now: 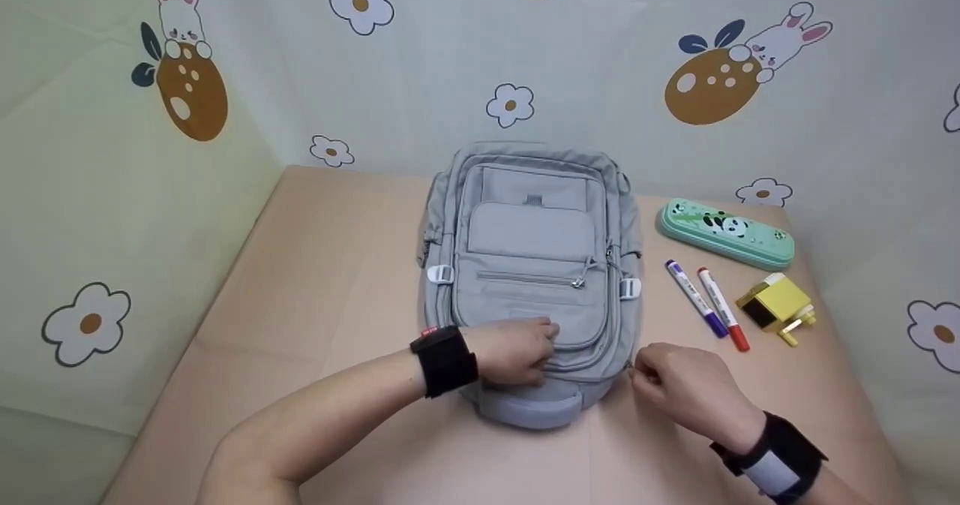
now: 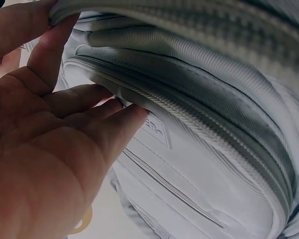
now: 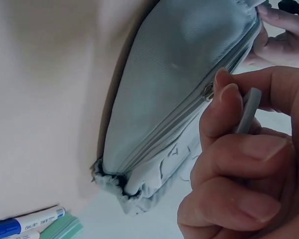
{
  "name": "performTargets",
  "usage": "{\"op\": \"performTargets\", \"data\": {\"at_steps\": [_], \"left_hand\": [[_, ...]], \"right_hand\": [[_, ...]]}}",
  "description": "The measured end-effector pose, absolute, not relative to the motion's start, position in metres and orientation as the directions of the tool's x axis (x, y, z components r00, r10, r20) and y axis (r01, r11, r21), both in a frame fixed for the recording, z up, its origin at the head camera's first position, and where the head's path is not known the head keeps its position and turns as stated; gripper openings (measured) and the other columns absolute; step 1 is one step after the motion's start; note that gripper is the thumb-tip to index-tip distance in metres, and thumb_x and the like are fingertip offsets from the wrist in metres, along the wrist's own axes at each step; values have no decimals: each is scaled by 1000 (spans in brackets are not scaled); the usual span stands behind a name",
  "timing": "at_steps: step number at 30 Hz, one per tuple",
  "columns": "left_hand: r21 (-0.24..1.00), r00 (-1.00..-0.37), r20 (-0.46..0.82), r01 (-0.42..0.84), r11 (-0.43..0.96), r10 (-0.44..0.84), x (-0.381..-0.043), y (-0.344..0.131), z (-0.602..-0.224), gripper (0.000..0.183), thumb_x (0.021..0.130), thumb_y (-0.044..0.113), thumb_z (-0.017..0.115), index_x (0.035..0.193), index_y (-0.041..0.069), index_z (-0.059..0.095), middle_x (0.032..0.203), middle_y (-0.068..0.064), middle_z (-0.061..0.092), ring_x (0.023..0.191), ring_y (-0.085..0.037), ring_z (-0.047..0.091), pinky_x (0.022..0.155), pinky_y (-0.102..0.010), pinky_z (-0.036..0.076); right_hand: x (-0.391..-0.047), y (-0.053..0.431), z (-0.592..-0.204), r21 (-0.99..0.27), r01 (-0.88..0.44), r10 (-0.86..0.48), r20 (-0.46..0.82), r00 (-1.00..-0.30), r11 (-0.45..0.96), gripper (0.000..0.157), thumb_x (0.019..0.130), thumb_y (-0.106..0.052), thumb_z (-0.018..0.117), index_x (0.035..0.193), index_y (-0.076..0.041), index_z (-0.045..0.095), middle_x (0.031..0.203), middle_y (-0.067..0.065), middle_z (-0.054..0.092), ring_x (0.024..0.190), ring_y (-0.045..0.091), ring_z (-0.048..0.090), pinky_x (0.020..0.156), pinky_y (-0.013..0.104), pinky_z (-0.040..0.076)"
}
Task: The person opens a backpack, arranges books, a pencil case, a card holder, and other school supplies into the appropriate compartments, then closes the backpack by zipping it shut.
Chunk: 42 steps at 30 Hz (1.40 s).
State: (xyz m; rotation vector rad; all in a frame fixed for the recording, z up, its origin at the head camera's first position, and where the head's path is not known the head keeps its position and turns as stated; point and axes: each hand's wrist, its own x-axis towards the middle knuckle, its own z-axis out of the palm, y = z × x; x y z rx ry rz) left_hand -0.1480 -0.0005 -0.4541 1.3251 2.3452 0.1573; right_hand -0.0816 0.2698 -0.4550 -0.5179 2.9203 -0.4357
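Observation:
A grey backpack lies on its back, its top handle toward me. Near its top end, my left hand reaches across the front. In the left wrist view, the thumb and a finger pinch a fabric edge of the backpack, while other fingertips touch the front pocket. At the backpack's right upper corner, my right hand pinches a zipper pull, its grey tab showing between curled fingers. The metal slider sits on the side zipper right at the fingertips.
Right of the backpack lie a green panda pencil case, a blue-capped marker, a red-capped marker and a yellow pencil sharpener with a crank. A patterned curtain stands behind the table.

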Motion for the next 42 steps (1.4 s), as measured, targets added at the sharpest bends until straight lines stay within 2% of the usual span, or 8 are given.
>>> {"op": "performTargets", "data": {"at_steps": [15,22,26,30,36,42], "left_hand": [[295,-451,-298,794,531,841,-148,0,-452,22,96,29,71,87,9,66,152,-17,48,145,-31,40,120,-33,26],[298,-464,-290,788,539,837,-149,-3,-453,22,95,30,72,86,10,66,152,-16,48,145,-30,40,120,-32,26],[312,-444,-269,800,513,855,-150,-7,-454,27,95,30,73,81,10,63,149,-15,51,144,-30,42,119,-30,26],[351,-440,-261,786,509,859,-150,-14,-454,30,95,29,73,76,11,58,152,-15,48,146,-30,39,120,-30,24],[402,-457,-281,742,536,844,-148,-30,-451,32,96,28,71,76,12,52,161,-14,37,150,-28,30,121,-31,19],[439,-481,-261,713,547,837,-146,-50,-452,30,94,23,73,75,12,53,159,-17,39,149,-29,34,121,-31,22]], "right_hand": [[-78,260,-453,-402,-316,-399,-142,-906,859,18,92,-20,67,77,-27,62,64,-14,48,56,4,45,54,25,37],[-80,261,-453,-396,-304,-390,-157,-907,866,16,94,-23,68,79,-26,63,66,-13,49,58,5,45,55,26,38],[-79,262,-456,-375,-320,-389,-123,-913,870,18,92,-21,68,76,-26,61,66,-14,48,57,4,44,54,26,37],[-78,262,-459,-354,-342,-393,-82,-916,870,20,91,-20,68,74,-27,59,66,-15,47,57,3,43,54,26,37],[-79,264,-460,-360,-325,-381,-95,-920,875,17,91,-21,69,76,-27,62,67,-15,49,58,3,44,55,26,38],[-80,266,-460,-371,-303,-373,-133,-918,878,14,92,-22,69,79,-25,64,69,-13,50,59,5,45,56,27,38]]}}
